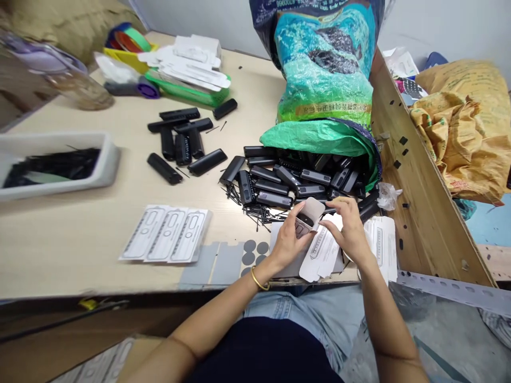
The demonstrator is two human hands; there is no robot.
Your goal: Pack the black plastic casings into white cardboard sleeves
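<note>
Gripping a small white cardboard box (pixel 305 226) with its open end facing up, the left hand (pixel 288 242) is closing its fingers around the sides, above the near edge of the pale wooden surface (pixel 227 213). A black plastic piece (pixel 306 219) is showing inside. The right hand (pixel 351 230) is holding its fingers released and curved beside the box's right side; whether they are touching it is unclear. Flat white printed cartons (pixel 325 247) are lying beneath, while black plastic cases (pixel 273 186) are spilling from a green-and-blue sack (pixel 325 80) on the far side.
</note>
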